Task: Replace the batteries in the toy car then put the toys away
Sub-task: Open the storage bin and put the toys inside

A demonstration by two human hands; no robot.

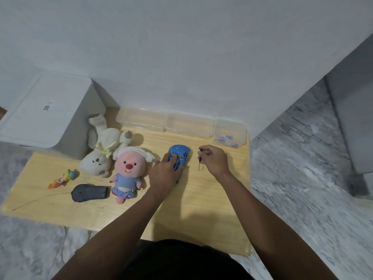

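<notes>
A blue toy car (181,156) stands on the light wooden table (201,199), nose pointing away from me. My left hand (164,174) lies over its near end, fingers wrapped around the body. To the right of the car, my right hand (215,159) pinches a thin dark screwdriver (199,161) that hangs tip down just above the table. A black remote control (89,192) with a long wire aerial lies at the left front.
A pink plush in a blue dress (127,172) and a white plush rabbit (102,150) lie left of the car, a small colourful figurine (64,178) further left. Clear plastic boxes (181,124) line the wall, the rightmost (230,136) holding small items. A white bin (46,116) stands back left.
</notes>
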